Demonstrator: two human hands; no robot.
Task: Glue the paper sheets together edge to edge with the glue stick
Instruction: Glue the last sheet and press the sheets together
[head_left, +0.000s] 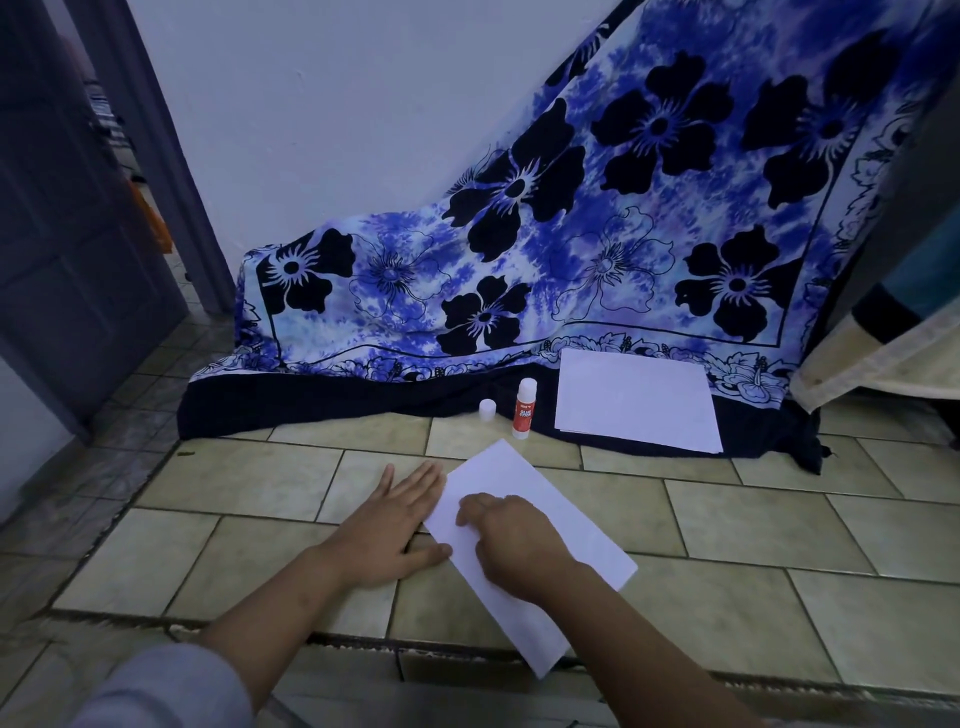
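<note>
Both hands flat, gripping nothing: left hand (396, 525) beside the sheet (524, 540), right hand (511, 543) pressing it, glue stick (523, 408) at 12 o'clock.

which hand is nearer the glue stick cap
Left. The left hand lies flat on the tiles below the cap, fingertips pointing toward it. The right hand presses on the paper sheet, lower and further right.

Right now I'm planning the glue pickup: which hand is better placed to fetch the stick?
Probably the left hand. It lies flat on the tiled floor beside the paper sheet, holding nothing, while the right hand presses that sheet down. The uncapped glue stick stands ahead of both.
</note>
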